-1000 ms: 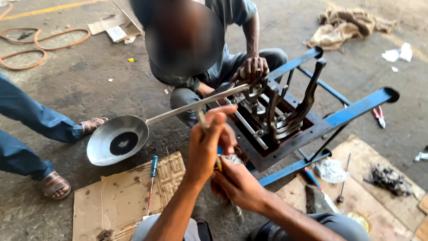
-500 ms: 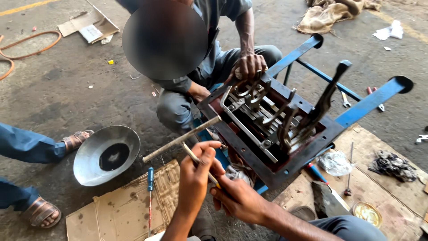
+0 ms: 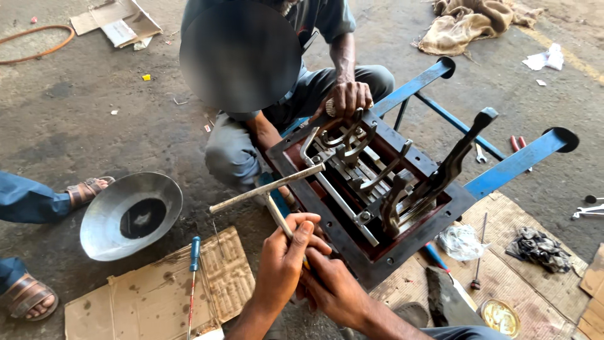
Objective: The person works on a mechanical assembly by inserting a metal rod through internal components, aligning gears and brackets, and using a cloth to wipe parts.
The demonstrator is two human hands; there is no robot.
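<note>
A dark rectangular metal frame (image 3: 343,249) with shift forks and a black lever (image 3: 462,148) lies tilted on a blue stand (image 3: 516,165). A long steel rod (image 3: 264,189) sticks out of its left side. My left hand (image 3: 284,261) is closed on a thin pale tool (image 3: 277,217) whose tip points up at that rod. My right hand (image 3: 335,291) curls just beneath it at the frame's near edge, around the tool's lower end, where a bit of yellow shows. Another person's hand (image 3: 345,97) grips the frame's far edge.
A round metal pan (image 3: 104,220) lies on the floor at left, beside a blue-handled screwdriver (image 3: 194,267) on cardboard (image 3: 138,299). A sandalled foot (image 3: 88,189) and a second one are at far left. Rags, a small tin (image 3: 500,317) and spanners lie at right.
My hands have dropped from over the frame to its near left edge. The long rod now juts out lower on the left. The other person's hand keeps hold of the far edge.
</note>
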